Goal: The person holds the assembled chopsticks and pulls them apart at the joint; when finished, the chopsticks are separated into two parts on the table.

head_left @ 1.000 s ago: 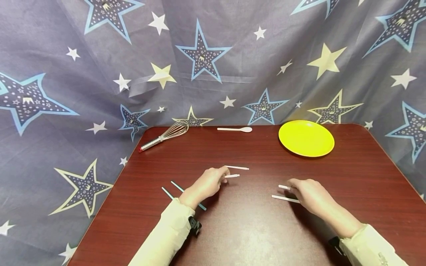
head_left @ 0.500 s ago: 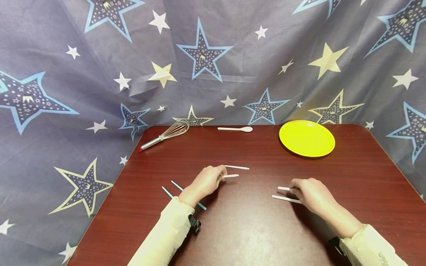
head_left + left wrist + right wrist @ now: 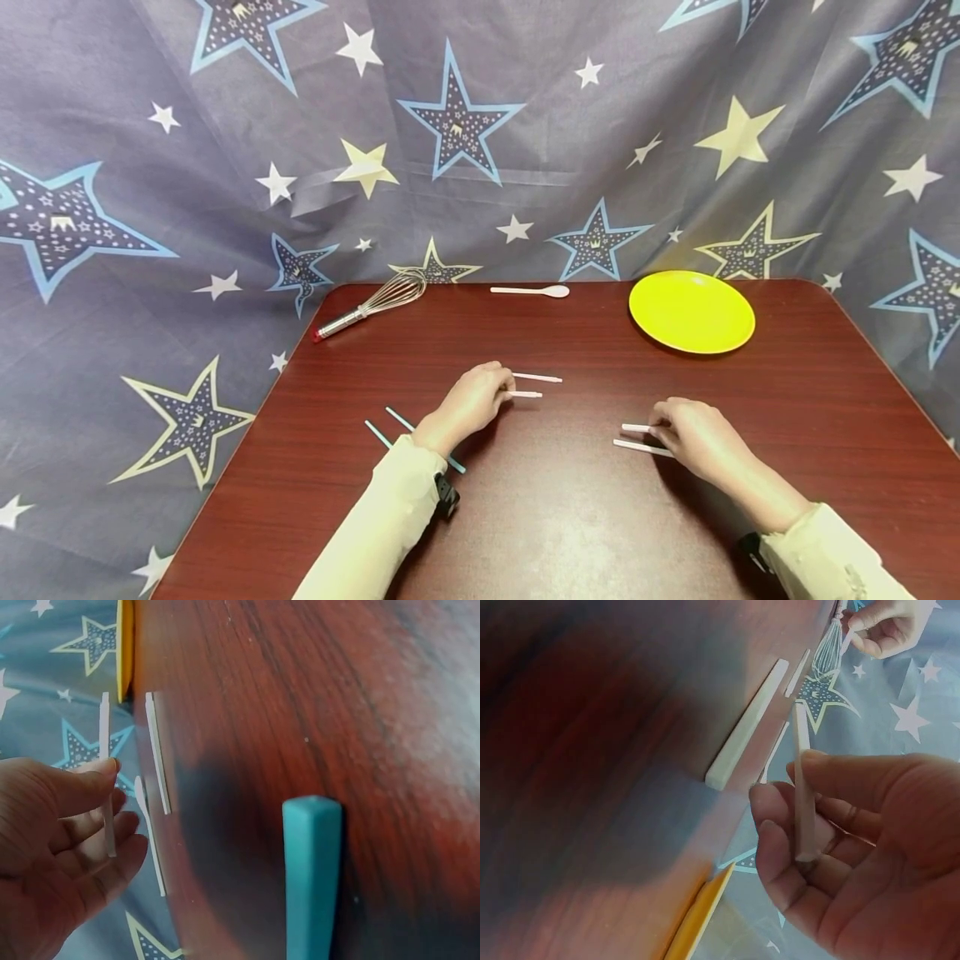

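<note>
My left hand [image 3: 471, 398] pinches a slim white chopstick piece [image 3: 104, 735] with a narrowed tip between thumb and fingers, raised off the table. Beside it, a similar white piece [image 3: 538, 377] lies on the wood. On the right, my other hand [image 3: 703, 435] grips another white chopstick piece [image 3: 803, 780] by thumb and fingertips, also lifted. A matching white piece [image 3: 637, 447] rests on the table just nearer to me. Both held pieces are partly covered by fingers. Two teal chopsticks [image 3: 400, 419] lie under the left forearm, which hides part of them.
Along the back of the brown table [image 3: 585, 500] lie a whisk [image 3: 375, 305] at left and a white spoon [image 3: 530, 291] in the middle. A yellow plate [image 3: 691, 312] sits at back right. A star-patterned cloth [image 3: 480, 208] hangs behind the table.
My left hand has shifted slightly up and to the right with its white piece. The right hand's piece has moved a little left and nearer to me. The things on the table stay put.
</note>
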A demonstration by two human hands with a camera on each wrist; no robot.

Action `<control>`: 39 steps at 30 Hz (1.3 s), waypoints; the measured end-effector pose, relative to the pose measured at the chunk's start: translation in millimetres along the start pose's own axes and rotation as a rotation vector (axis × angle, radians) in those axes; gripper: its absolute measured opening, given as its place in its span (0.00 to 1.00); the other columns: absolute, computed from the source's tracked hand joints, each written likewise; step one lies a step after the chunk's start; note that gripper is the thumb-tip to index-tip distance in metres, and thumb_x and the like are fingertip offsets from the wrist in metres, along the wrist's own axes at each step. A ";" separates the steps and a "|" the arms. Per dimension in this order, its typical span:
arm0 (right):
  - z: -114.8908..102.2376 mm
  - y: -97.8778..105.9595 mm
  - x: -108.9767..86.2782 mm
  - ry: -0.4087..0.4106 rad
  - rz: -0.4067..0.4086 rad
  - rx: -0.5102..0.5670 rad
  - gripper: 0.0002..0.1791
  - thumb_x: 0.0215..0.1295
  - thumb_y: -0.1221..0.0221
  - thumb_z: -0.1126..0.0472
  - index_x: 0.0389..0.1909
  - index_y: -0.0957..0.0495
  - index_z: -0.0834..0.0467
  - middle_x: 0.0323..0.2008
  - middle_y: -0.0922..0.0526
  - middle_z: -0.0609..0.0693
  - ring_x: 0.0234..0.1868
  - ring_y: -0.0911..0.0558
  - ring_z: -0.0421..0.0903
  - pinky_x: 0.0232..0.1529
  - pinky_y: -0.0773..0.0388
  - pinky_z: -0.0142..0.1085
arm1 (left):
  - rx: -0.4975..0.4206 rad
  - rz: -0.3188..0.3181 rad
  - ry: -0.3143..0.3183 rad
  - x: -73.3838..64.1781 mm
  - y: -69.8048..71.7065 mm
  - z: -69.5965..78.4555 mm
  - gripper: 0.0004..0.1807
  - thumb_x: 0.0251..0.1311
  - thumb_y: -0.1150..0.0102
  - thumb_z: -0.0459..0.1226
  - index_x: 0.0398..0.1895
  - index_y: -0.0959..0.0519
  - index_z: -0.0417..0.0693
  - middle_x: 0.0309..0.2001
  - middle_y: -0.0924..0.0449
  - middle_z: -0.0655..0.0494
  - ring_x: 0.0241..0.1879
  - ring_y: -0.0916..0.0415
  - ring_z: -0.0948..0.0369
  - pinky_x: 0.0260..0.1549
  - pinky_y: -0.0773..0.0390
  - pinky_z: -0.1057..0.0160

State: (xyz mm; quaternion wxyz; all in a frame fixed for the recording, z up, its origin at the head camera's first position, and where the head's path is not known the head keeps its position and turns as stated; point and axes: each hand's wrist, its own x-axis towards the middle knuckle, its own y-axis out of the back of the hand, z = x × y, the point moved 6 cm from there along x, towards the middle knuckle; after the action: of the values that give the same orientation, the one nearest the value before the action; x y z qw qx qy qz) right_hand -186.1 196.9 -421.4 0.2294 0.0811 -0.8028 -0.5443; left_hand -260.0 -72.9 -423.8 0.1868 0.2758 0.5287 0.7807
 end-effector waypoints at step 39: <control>1.7 -20.4 9.0 -0.029 -0.130 -0.010 0.11 0.49 0.30 0.67 0.22 0.21 0.50 0.20 0.25 0.38 0.22 0.28 0.38 0.24 0.30 0.39 | 0.232 -0.088 -0.023 45.7 -30.8 -1.1 0.07 0.52 0.33 0.31 0.25 0.21 0.53 0.29 0.23 0.60 0.36 0.25 0.58 0.37 0.25 0.64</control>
State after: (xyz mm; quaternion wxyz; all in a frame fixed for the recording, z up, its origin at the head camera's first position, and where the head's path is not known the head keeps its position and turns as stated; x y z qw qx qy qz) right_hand -197.2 186.8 -438.0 0.1822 0.1239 -0.7963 -0.5633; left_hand -296.2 -35.6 -442.0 0.1938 0.2810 0.6249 0.7022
